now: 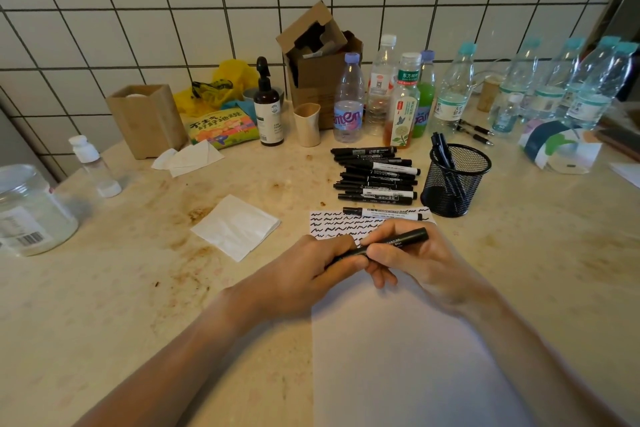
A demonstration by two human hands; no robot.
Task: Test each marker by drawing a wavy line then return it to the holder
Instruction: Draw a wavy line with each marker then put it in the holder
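Both hands were on 1 black marker [391, 242], held level above the upper part of the white paper [398, 340]: left hand [313, 269] curled around the left end, right hand [412, 258] pinching the barrel with thumb and fingers wrapped, butt end sticking out up-right. That 2-handed grip read as pulling the cap off or pushing it back on; couldn't tell which, the cap end was hidden inside the left fist. The top of the sheet already carried rows of wavy lines [349, 220], so testing was well along. The large lower area of the sheet was blank, so plenty of room to draw toward the person. 1 white-barrel whiteboard marker [384, 213] lay across the top edge of the paper, just beyond the fingers; it sat close to the drawn rows and could get nudged. The pile of markers [375, 175] lay behind it on the counter [138, 288], just left of the mesh holder [457, 180], probably staged there so each pick and return was a short reach. The holder stood upright, up-right of the hands, with a few markers in it leaning left, mouth mostly open on the right side, so a drop-in from the right hand looked unobstructed. Bottles [401, 100] crowded the back edge behind it, so the approach should come from the front. A folded tissue [235, 225] sat left of the paper, apart from it.
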